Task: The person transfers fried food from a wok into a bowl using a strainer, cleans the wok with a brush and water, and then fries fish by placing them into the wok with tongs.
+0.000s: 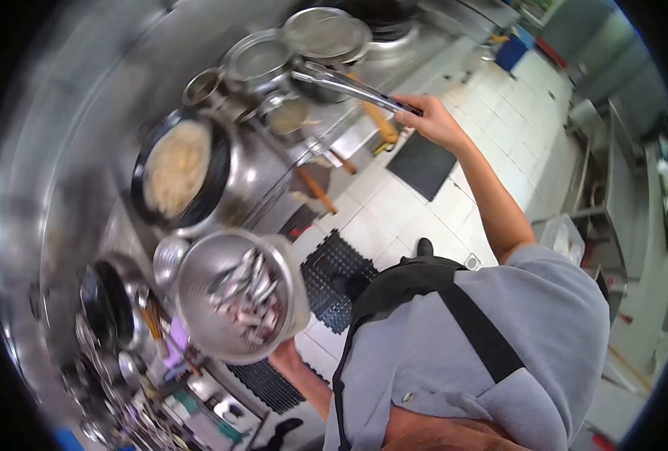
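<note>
In my right hand (432,119), closed around their dark handle end, are long metal tongs (360,92). Their tips reach out over lidded pots at the cooking counter. Lower down, my left hand (284,353) supports a round metal bowl (199,319) from beneath its edge. Silvery small fish (250,293) lie heaped in the bowl. A pale container wall (296,289) shows along the bowl's near side. Just beyond the bowl sits a black wok (217,180) with foamy, bubbling pale contents (175,171). My left fingers are mostly hidden under the bowl.
Metal pots with lids (323,34) stand at the back of the counter. A perforated ladle (170,257) lies beside the bowl. Wooden handles (315,189) stick out over the counter edge. Black rubber mats (339,274) cover parts of the tiled floor (379,199). Shelving (612,195) stands at right.
</note>
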Available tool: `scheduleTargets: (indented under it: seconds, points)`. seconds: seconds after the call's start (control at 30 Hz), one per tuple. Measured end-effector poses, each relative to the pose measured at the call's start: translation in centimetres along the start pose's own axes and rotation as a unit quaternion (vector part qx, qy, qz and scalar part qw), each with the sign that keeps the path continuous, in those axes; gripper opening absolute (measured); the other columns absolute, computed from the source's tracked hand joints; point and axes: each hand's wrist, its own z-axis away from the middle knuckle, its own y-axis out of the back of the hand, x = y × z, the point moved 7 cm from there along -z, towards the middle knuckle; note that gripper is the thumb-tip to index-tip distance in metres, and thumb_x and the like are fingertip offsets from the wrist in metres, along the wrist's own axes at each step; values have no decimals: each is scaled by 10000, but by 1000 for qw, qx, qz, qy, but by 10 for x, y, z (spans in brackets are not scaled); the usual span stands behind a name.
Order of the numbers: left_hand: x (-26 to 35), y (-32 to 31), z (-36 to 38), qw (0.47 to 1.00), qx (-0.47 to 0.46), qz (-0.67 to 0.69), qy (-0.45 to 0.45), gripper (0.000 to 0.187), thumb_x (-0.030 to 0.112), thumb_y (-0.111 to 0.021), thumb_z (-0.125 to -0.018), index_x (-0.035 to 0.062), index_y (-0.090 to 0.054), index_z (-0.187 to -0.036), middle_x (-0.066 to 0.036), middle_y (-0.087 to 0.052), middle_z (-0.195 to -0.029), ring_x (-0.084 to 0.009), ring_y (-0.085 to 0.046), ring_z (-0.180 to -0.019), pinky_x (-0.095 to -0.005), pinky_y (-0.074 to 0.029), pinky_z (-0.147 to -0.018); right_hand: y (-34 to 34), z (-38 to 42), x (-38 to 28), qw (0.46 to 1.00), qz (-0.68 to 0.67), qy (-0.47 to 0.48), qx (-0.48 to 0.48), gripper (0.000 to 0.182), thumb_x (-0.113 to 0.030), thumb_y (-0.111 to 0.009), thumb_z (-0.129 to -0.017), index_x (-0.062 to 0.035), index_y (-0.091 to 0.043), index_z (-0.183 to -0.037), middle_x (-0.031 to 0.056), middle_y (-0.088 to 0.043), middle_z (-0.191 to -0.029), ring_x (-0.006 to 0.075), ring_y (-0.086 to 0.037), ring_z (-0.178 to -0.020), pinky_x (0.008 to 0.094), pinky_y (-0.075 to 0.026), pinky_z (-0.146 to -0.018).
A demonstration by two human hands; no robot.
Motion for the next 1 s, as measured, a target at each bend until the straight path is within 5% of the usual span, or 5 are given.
scheduleTargets:
  seconds: [0.47, 0.53, 0.73, 0.87, 1.0]
  points:
    - [-53, -300, 59, 982, -176, -62, -30, 704, 365, -671, -873, 44, -420, -1448, -233, -406, -1494, -401, -392, -1380, -629, -267, -1146, 336, 201, 290, 953, -95, -182, 222, 428, -218, -669, -886, 24, -645, -1238, 3, -603, -772, 96, -514, -684, 267, -429, -625]
    - [-88, -348, 40, 999, -52, -5, 1, 622, 299, -713, -822, 35, -521, -1351, -268, -378, -1501, -467, -333, -1398, -666, -252, -1132, 352, 211, 313, 945, -104, -207, 232, 427, -214, -669, -883, 29, -646, -1233, 10, -607, -771, 98, -517, -683, 271, -433, -623]
    - [-241, -491, -56, 984, -145, -76, 75, 619, 390, -671, -872, 131, -492, -1404, -160, -475, -1453, -370, -457, -1326, -623, -341, -1100, 381, 247, 369, 927, -104, -233, 274, 411, -202, -669, -881, 22, -651, -1226, -1, -578, -714, 73, -488, -610, 253, -403, -549]
    - [-385, -611, -118, 921, -314, -73, 219, 639, 385, -612, -913, 51, -436, -1428, -176, -477, -1438, -377, -471, -1311, -580, -390, -1081, 398, 282, 413, 892, -113, -309, 311, 393, -211, -671, -897, 1, -657, -1228, -20, -550, -675, 45, -429, -527, 230, -331, -465]
    - [-510, -690, -195, 889, -310, -65, 331, 631, 321, -545, -929, -32, -388, -1428, -253, -410, -1455, -450, -426, -1325, -699, -390, -1017, 403, 303, 440, 849, -97, -362, 371, 375, -237, -672, -911, -17, -665, -1215, -26, -551, -669, 30, -414, -511, 222, -303, -445]
